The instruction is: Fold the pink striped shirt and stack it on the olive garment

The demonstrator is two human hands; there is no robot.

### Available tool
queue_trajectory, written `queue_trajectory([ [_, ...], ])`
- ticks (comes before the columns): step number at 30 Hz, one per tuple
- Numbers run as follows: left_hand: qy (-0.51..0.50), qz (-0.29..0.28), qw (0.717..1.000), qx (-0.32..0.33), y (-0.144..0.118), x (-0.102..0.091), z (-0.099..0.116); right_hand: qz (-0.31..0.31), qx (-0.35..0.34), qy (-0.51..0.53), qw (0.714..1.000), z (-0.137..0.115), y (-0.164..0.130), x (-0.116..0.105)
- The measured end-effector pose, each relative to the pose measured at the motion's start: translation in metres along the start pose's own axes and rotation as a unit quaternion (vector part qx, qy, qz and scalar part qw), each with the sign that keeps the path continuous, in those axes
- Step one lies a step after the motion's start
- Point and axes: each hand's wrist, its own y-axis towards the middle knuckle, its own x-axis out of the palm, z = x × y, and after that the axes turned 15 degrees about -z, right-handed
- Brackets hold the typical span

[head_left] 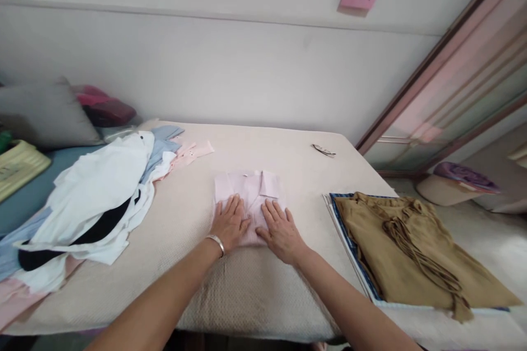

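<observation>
A folded pale pink shirt (247,186) lies in the middle of the beige table (247,290), collar toward the wall. My left hand (229,223) rests flat on its near left part, fingers spread, a silver bracelet on the wrist. My right hand (282,230) presses flat on its near right part, beside the left hand. Neither hand grips anything.
A loose heap of white, blue, pink and black clothes (94,203) covers the table's left side. A folded tan fringed garment (411,252) lies on a stack at the right. A small dark object (324,149) sits near the far edge. Cushions (45,112) lie far left.
</observation>
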Motion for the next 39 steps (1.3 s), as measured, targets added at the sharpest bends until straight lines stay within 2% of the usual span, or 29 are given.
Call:
queue_trajectory([
  [2, -0.038, 0.051, 0.996, -0.065, 0.002, -0.018, -0.016, 0.039, 0.031, 0.04, 0.998, 0.008, 0.003, -0.017],
  [4, -0.1, 0.087, 0.972, -0.196, 0.005, -0.034, -0.036, 0.078, 0.129, 0.1, 0.983, 0.017, 0.007, -0.032],
  [6, -0.157, 0.069, 0.939, -0.298, 0.01, -0.043, -0.054, 0.079, 0.234, 0.153, 0.957, 0.026, 0.014, -0.041],
  [7, -0.176, 0.049, 0.929, -0.321, 0.012, -0.044, -0.06, 0.067, 0.268, 0.17, 0.946, 0.029, 0.019, -0.043],
  [9, -0.198, 0.018, 0.924, -0.326, 0.018, -0.04, -0.065, 0.038, 0.294, 0.187, 0.937, 0.032, 0.029, -0.041],
  [12, -0.21, 0.0, 0.925, -0.316, 0.024, -0.031, -0.06, 0.014, 0.29, 0.196, 0.937, 0.029, 0.04, -0.036],
  [17, -0.212, -0.016, 0.936, -0.28, 0.022, -0.028, -0.045, 0.021, 0.281, 0.195, 0.939, 0.023, 0.043, -0.031],
  [21, -0.209, 0.01, 0.939, -0.273, 0.021, -0.028, -0.038, 0.021, 0.274, 0.209, 0.939, 0.024, 0.04, -0.028],
  [25, -0.242, 0.038, 0.927, -0.284, 0.026, -0.027, -0.039, 0.017, 0.269, 0.219, 0.938, 0.026, 0.04, -0.026],
  [28, -0.303, 0.04, 0.905, -0.297, 0.028, -0.028, -0.046, 0.018, 0.272, 0.222, 0.936, 0.026, 0.041, -0.025],
  [32, -0.418, 0.025, 0.857, -0.299, 0.026, -0.028, -0.053, 0.023, 0.273, 0.227, 0.934, 0.024, 0.043, -0.024],
  [36, -0.534, 0.009, 0.798, -0.281, 0.024, -0.03, -0.046, 0.032, 0.272, 0.232, 0.934, 0.025, 0.044, -0.022],
  [39, -0.621, -0.025, 0.74, -0.256, 0.024, -0.035, -0.037, 0.046, 0.263, 0.239, 0.934, 0.026, 0.044, -0.02],
])
